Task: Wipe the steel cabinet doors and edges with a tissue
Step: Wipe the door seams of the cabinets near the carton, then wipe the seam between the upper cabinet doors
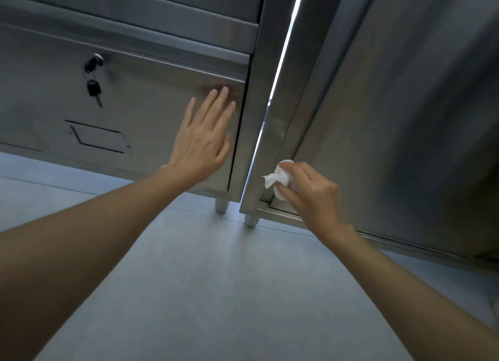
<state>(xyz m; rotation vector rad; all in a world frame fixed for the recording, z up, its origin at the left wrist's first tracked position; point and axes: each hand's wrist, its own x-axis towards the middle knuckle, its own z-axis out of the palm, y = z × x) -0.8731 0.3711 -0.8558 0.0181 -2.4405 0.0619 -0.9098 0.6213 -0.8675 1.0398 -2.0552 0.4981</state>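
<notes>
Head view: tissue (280, 177) bunched in right hand (313, 196), seemingly against cabinet edge (280, 134).

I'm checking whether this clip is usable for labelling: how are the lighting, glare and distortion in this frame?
Head view: dim, bluish light; one blown-out bright strip in the gap between the steel cabinets; wide-angle bending tilts the cabinet door and edges; the keys look slightly smeared; left hand, right hand and tissue read clearly.

Black key (93, 88) hanging from lock (94, 61), grey floor (216, 279), bright gap (283, 50)
</notes>
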